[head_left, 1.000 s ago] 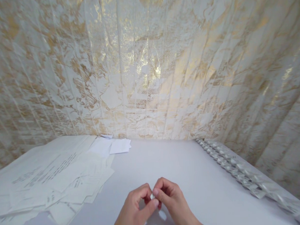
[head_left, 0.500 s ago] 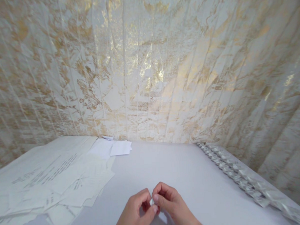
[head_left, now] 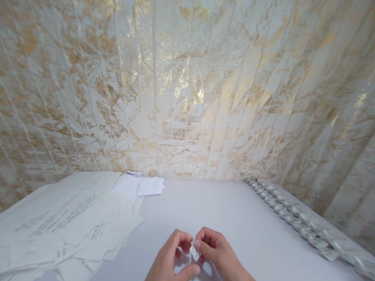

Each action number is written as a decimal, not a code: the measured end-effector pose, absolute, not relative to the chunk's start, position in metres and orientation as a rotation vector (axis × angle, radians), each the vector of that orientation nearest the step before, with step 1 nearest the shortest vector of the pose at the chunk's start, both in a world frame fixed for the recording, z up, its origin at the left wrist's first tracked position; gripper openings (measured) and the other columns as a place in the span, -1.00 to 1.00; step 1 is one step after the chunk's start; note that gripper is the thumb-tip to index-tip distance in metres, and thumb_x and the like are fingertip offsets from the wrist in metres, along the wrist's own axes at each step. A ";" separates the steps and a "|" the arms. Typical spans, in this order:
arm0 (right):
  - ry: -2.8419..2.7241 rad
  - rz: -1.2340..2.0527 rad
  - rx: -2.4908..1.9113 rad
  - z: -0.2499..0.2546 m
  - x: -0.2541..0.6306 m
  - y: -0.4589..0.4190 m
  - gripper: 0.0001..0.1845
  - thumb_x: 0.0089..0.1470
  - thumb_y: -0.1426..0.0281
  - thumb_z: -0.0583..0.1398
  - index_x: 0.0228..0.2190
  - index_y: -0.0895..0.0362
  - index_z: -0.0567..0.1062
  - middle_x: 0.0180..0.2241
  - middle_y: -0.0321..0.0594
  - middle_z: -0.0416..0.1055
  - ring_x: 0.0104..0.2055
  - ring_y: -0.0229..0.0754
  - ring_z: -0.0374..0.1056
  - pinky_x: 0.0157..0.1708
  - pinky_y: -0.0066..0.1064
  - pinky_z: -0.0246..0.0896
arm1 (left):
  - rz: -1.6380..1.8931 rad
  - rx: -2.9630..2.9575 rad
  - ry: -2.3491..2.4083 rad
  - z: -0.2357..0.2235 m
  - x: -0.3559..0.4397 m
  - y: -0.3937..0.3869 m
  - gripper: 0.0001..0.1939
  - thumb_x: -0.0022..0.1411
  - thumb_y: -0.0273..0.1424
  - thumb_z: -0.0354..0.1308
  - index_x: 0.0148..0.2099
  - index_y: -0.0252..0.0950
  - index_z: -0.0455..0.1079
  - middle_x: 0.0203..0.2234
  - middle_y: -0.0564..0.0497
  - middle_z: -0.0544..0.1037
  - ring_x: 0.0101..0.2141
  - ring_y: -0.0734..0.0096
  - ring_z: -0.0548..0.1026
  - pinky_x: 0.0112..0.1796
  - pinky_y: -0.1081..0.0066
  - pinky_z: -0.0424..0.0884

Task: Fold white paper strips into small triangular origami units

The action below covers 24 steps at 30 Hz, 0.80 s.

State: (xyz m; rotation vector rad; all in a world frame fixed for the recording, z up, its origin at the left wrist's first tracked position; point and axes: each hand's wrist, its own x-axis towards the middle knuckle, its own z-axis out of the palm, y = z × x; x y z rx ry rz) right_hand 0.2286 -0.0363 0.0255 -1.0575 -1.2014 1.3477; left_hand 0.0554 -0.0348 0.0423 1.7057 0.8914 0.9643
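A small folded piece of white paper (head_left: 195, 253) is pinched between the thumb and fingers of my right hand (head_left: 213, 249), low in the middle of the view. My left hand (head_left: 177, 259) is beside it on the left, its thumb and curled fingers apart around a gap. The left thumb tip is close under the paper; whether it touches is hard to tell. Both hands are just above the white table (head_left: 196, 205).
Printed paper sheets (head_left: 63, 214) lie overlapped at the left. A small stack of blank white paper pieces (head_left: 151, 186) is at the back. Folded paper chains (head_left: 291, 219) run along the right edge. A gold-patterned curtain (head_left: 185, 83) hangs behind the table.
My left fingers and thumb have opened away from the folded paper. More of the paper now shows, held in my right hand, which has shifted slightly right.
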 end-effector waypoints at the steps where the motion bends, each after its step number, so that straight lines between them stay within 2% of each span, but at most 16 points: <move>1: -1.199 1.346 -1.071 0.025 0.229 -0.036 -0.38 -0.21 -0.12 0.44 -0.55 0.16 0.41 -0.61 -0.35 0.31 -0.58 -0.33 0.17 -0.50 -0.46 0.07 | 0.982 1.706 0.893 0.043 0.055 -0.034 -0.79 0.01 -0.44 0.23 -0.22 -0.18 0.42 -0.35 0.09 0.48 -0.29 0.29 0.41 -0.19 0.38 0.28; 4: -1.233 1.349 -1.089 0.021 0.231 -0.034 -0.36 -0.23 -0.14 0.44 -0.54 0.17 0.44 -0.60 -0.34 0.33 -0.58 -0.32 0.17 -0.52 -0.46 0.06 | 0.956 1.727 0.912 0.045 0.054 -0.032 -0.79 -0.04 -0.56 0.15 -0.32 -0.18 0.41 -0.39 0.10 0.49 -0.28 0.29 0.42 -0.16 0.38 0.29; 7: -1.277 1.324 -1.076 0.019 0.231 -0.033 -0.36 -0.14 -0.18 0.38 -0.51 0.17 0.46 -0.57 -0.32 0.34 -0.56 -0.30 0.20 -0.50 -0.45 0.10 | 0.952 1.695 0.942 0.042 0.053 -0.028 -0.81 -0.04 -0.57 0.14 -0.35 -0.20 0.44 -0.41 0.08 0.53 -0.28 0.27 0.45 -0.16 0.36 0.33; 12: -1.362 1.200 -0.918 0.016 0.233 -0.035 -0.52 0.10 -0.07 0.28 -0.23 0.09 0.48 -0.45 -0.32 0.38 -0.41 -0.21 0.29 -0.36 -0.40 0.17 | 1.041 1.622 0.968 0.031 0.051 -0.019 -0.83 0.00 -0.52 0.18 -0.30 -0.23 0.48 -0.37 0.02 0.60 -0.27 0.22 0.51 -0.15 0.31 0.37; 17: -1.516 1.054 -0.953 0.017 0.233 -0.038 -0.73 0.09 0.16 0.34 -0.32 0.10 0.52 -0.36 -0.24 0.45 -0.31 -0.15 0.32 -0.24 -0.33 0.19 | 1.045 1.585 0.966 0.032 0.051 -0.017 -0.86 0.03 -0.49 0.19 -0.30 -0.24 0.49 -0.38 0.02 0.60 -0.27 0.21 0.52 -0.15 0.31 0.38; 24: -1.445 1.015 -1.036 0.012 0.232 -0.040 -0.62 0.08 0.05 0.33 -0.41 0.14 0.55 -0.43 -0.23 0.47 -0.34 -0.14 0.31 -0.27 -0.33 0.16 | 0.998 1.636 0.985 0.044 0.051 -0.024 -0.95 0.12 -0.38 0.21 -0.34 -0.24 0.46 -0.41 0.03 0.57 -0.29 0.22 0.49 -0.19 0.31 0.35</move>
